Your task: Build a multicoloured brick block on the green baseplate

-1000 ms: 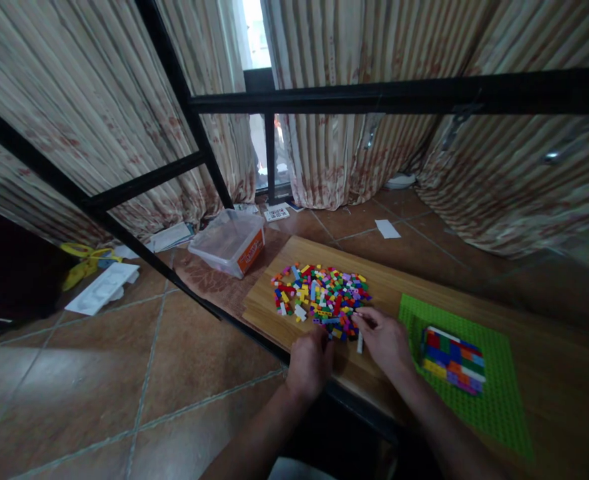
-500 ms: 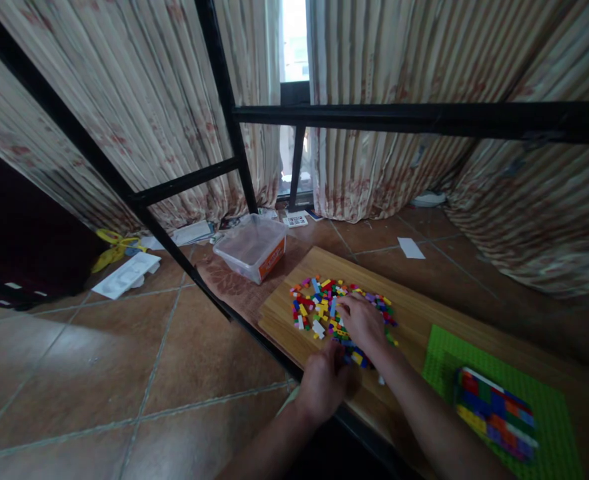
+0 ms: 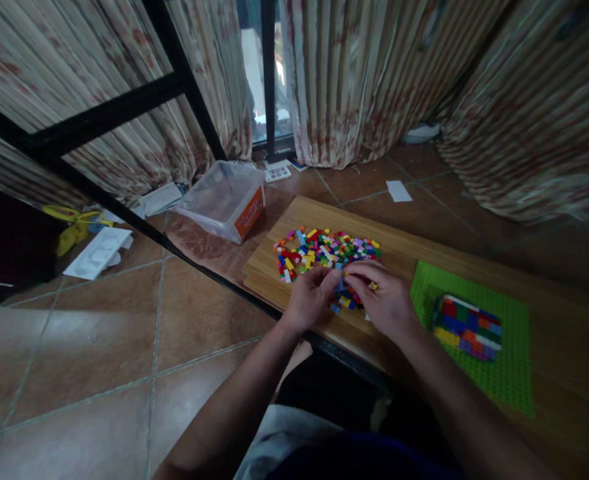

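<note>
Over the near edge of a pile of small toy building bricks, my two hands meet fingertip to fingertip. My left hand is closed in a pinch, with a light blue brick showing at its thumb and fingertips. Closed too, my right hand pinches at the same spot; a tiny orange-yellow bit shows there, too small to name surely. To the right, a green studded baseplate carries a low, multicoloured block of joined bricks.
The wooden board bears pile and baseplate. Beyond its left end stands a clear plastic tub with an orange label. A black metal frame crosses the left side. White paper lies on the tiled floor, near long curtains.
My right hand has drawn back from the pile's middle toward my left hand, and their fingertips now meet. A light blue brick shows between them. The camera view has shifted downward.
</note>
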`<control>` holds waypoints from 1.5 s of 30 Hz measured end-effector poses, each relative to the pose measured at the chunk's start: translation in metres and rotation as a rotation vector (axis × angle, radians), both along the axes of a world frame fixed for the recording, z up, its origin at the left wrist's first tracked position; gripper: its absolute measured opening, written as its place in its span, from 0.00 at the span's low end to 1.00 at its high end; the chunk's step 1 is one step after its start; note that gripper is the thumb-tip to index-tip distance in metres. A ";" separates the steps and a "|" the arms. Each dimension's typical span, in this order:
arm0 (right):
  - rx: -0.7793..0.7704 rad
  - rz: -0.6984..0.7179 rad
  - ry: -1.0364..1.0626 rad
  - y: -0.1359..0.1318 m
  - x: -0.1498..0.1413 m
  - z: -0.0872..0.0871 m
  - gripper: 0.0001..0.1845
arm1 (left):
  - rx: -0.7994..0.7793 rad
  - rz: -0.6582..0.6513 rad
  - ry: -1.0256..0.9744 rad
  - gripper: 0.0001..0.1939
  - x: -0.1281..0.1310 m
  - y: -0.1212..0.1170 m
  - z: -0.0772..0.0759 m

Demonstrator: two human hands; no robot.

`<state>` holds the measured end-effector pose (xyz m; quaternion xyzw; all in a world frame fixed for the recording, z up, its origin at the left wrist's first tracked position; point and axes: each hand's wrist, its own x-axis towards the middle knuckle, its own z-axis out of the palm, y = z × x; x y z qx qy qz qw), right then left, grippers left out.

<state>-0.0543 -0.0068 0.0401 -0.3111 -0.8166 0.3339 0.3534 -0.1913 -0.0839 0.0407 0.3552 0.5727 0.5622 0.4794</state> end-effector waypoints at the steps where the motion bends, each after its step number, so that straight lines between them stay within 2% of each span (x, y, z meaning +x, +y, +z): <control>1: 0.008 0.008 0.005 -0.007 0.003 0.003 0.08 | -0.011 -0.040 -0.085 0.18 0.004 -0.001 0.001; 5: -0.022 -0.046 0.052 -0.029 0.014 0.003 0.07 | -0.060 -0.022 -0.337 0.20 0.019 -0.013 0.003; 8: -0.190 -0.118 0.146 -0.038 0.021 -0.004 0.08 | -0.091 0.013 -0.452 0.20 0.026 -0.021 0.003; 11: -0.303 -0.240 0.185 -0.035 0.028 -0.013 0.12 | -0.125 0.013 -0.456 0.20 0.029 -0.026 0.003; 15: -0.115 -0.367 -0.091 -0.013 0.032 -0.023 0.12 | -0.117 0.021 -0.346 0.20 0.034 -0.027 0.003; 18: -0.005 -0.317 -0.255 0.000 0.032 -0.025 0.13 | -0.109 0.027 -0.257 0.18 0.039 -0.026 0.003; 20: 0.007 -0.294 -0.232 0.000 0.033 -0.021 0.14 | -0.113 0.025 -0.208 0.18 0.042 -0.026 0.003; 23: -0.111 -0.278 -0.093 -0.016 0.035 -0.012 0.18 | -0.101 0.022 -0.134 0.17 0.045 -0.027 0.004; 26: -0.317 -0.162 -0.021 -0.045 0.039 -0.008 0.20 | -0.084 -0.024 -0.028 0.15 0.050 -0.034 0.001; 30: -0.386 -0.224 -0.009 -0.080 0.045 -0.016 0.19 | -0.073 -0.015 0.189 0.11 0.064 -0.052 -0.010; 34: -0.451 -0.252 0.026 -0.096 0.053 -0.027 0.19 | -0.099 -0.012 0.339 0.08 0.074 -0.068 -0.016; 37: -0.374 -0.304 -0.038 -0.091 0.059 -0.031 0.18 | -0.135 0.001 0.460 0.08 0.071 -0.067 -0.017; 41: -0.121 -0.429 -0.252 -0.063 0.063 -0.032 0.15 | -0.161 0.043 0.717 0.04 0.054 -0.052 -0.023; 43: -0.021 -0.440 -0.369 -0.047 0.061 -0.032 0.14 | -0.147 0.035 0.826 0.01 0.047 -0.044 -0.029; 45: 0.023 -0.424 -0.451 -0.034 0.057 -0.033 0.13 | -0.131 0.016 0.895 0.03 0.043 -0.037 -0.034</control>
